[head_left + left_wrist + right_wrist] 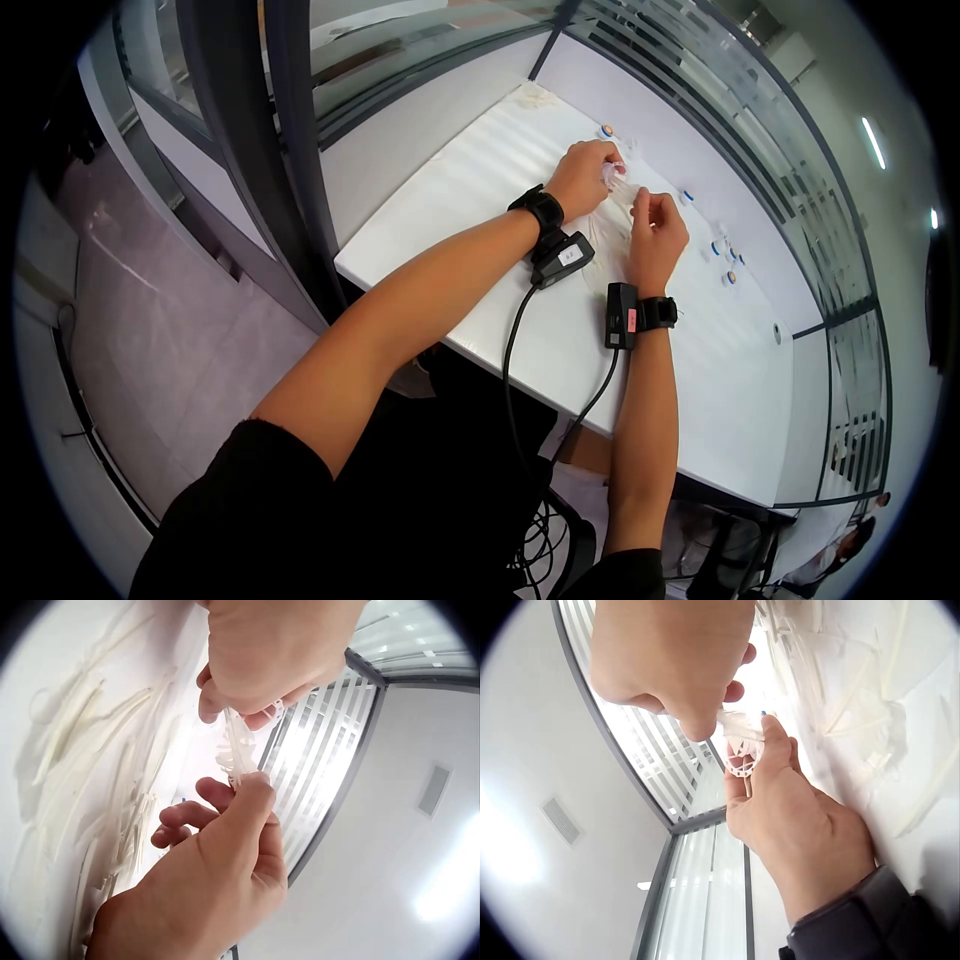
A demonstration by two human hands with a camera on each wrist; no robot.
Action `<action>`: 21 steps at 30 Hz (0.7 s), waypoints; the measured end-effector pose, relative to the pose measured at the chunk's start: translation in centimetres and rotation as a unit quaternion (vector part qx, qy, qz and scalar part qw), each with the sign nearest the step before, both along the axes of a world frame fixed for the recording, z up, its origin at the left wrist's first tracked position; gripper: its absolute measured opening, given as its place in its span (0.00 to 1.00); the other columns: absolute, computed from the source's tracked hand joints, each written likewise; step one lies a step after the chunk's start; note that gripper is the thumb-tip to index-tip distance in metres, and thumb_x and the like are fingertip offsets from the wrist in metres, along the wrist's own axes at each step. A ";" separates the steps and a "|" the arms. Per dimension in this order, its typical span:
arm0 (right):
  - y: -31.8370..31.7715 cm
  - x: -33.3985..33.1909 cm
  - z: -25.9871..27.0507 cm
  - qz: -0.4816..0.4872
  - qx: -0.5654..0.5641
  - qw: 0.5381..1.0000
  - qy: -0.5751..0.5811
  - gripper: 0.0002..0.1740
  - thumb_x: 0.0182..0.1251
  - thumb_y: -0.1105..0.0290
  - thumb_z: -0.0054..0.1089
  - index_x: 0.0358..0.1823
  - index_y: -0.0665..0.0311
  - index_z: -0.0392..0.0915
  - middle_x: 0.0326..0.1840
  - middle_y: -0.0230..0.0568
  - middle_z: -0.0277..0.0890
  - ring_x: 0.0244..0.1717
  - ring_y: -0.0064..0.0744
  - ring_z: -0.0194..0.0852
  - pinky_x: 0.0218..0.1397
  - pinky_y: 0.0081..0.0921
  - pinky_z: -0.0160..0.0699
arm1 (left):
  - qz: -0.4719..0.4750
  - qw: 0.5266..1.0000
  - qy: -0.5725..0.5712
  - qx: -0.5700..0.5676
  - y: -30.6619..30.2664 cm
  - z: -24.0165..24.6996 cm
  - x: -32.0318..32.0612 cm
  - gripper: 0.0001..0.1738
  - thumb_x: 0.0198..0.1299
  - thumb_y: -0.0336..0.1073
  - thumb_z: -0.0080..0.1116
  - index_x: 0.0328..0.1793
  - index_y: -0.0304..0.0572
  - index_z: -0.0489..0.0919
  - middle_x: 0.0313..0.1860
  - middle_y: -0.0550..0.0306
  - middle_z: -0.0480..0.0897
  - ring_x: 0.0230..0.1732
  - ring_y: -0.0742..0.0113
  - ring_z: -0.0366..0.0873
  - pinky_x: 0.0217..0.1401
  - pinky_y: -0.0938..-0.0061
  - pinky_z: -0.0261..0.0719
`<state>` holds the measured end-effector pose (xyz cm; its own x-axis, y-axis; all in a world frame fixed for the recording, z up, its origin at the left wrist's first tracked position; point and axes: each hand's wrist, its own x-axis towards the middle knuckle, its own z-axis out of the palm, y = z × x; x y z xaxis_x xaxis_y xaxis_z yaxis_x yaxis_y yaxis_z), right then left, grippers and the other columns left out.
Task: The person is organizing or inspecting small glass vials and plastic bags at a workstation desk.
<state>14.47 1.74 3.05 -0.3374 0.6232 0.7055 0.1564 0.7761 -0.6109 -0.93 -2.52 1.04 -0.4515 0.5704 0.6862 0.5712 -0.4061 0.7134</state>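
Over the table, my left hand [585, 180] grips a whitish, translucent piece [614, 178] with an openwork ring [742, 771] at one end. Lower and to the right, my right hand [657, 240] pinches the opposite end between thumb and fingertips. In the left wrist view, the notched middle of the piece [235, 746] stretches between the left hand [277, 656] above and the right hand [217, 847] below. The right wrist view has the right hand [671, 660] on top and the left hand [795, 802] beneath. Fingers cover both ends in part.
Pale thin strips and clear film [97, 742] lie on the white table [720, 380] beneath the hands. Several small blue-and-orange items [731, 277] stand toward the back partition [700, 130]. Black cables [512, 350] run from the wrist cameras over the table's front edge.
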 end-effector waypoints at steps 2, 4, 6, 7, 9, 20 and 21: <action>0.2 0.0 -0.1 0.005 -0.014 1.000 -0.009 0.16 0.75 0.65 0.65 0.32 0.70 0.81 0.23 0.34 0.78 0.24 0.20 0.66 0.31 0.24 0.67 | 0.027 0.999 0.023 0.023 0.2 -0.1 0.0 0.14 0.47 0.18 0.63 0.42 0.35 0.85 0.41 0.46 0.88 0.47 0.47 0.85 0.53 0.62 0.81; 0.2 0.0 -0.1 0.009 -0.033 0.999 -0.015 0.16 0.75 0.65 0.65 0.31 0.70 0.80 0.24 0.34 0.78 0.24 0.20 0.68 0.31 0.24 0.68 | 0.023 0.999 0.022 0.012 0.3 -0.3 -0.1 0.14 0.47 0.18 0.62 0.42 0.36 0.86 0.41 0.46 0.88 0.48 0.46 0.84 0.54 0.62 0.81; 0.2 0.0 -0.1 0.015 -0.056 0.998 -0.019 0.16 0.75 0.65 0.65 0.31 0.71 0.80 0.24 0.34 0.78 0.24 0.20 0.69 0.31 0.24 0.69 | 0.024 0.999 0.023 0.006 0.4 -0.3 -0.2 0.14 0.47 0.18 0.61 0.41 0.36 0.86 0.41 0.46 0.88 0.48 0.46 0.84 0.54 0.62 0.81; 0.4 0.1 -0.1 0.018 -0.058 0.998 -0.026 0.16 0.75 0.66 0.65 0.31 0.71 0.80 0.24 0.34 0.78 0.24 0.20 0.70 0.31 0.23 0.69 | 0.026 0.999 0.026 0.005 0.3 -0.2 -0.2 0.14 0.47 0.18 0.61 0.41 0.36 0.86 0.41 0.46 0.88 0.48 0.46 0.84 0.54 0.62 0.81; 0.7 0.1 -0.2 0.023 -0.065 0.997 -0.038 0.15 0.75 0.66 0.64 0.32 0.71 0.80 0.24 0.34 0.78 0.24 0.19 0.72 0.31 0.22 0.70 | 0.037 0.999 0.032 -0.002 0.1 -0.2 -0.2 0.14 0.47 0.17 0.60 0.41 0.36 0.86 0.41 0.46 0.88 0.47 0.47 0.84 0.54 0.62 0.81; 0.2 0.6 0.0 0.084 -0.120 0.988 -0.045 0.15 0.76 0.67 0.63 0.32 0.71 0.80 0.25 0.35 0.81 0.23 0.20 0.77 0.29 0.21 0.74 | -0.016 0.999 0.000 -0.043 -0.8 0.4 -0.3 0.15 0.46 0.17 0.65 0.40 0.38 0.89 0.39 0.44 0.89 0.45 0.47 0.87 0.50 0.63 0.85; 0.3 0.6 -0.1 0.088 -0.118 0.988 -0.050 0.15 0.76 0.67 0.63 0.33 0.71 0.80 0.25 0.35 0.82 0.23 0.20 0.77 0.29 0.21 0.74 | -0.016 0.999 0.000 -0.050 -0.6 0.2 -0.5 0.15 0.46 0.18 0.65 0.41 0.38 0.89 0.40 0.44 0.89 0.46 0.47 0.87 0.50 0.63 0.85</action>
<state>15.05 2.04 3.00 -0.5155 0.6915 0.5061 0.1004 0.6352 -0.7658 -1.43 -3.15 1.26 -0.4315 0.6510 0.6245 0.5588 -0.3506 0.7515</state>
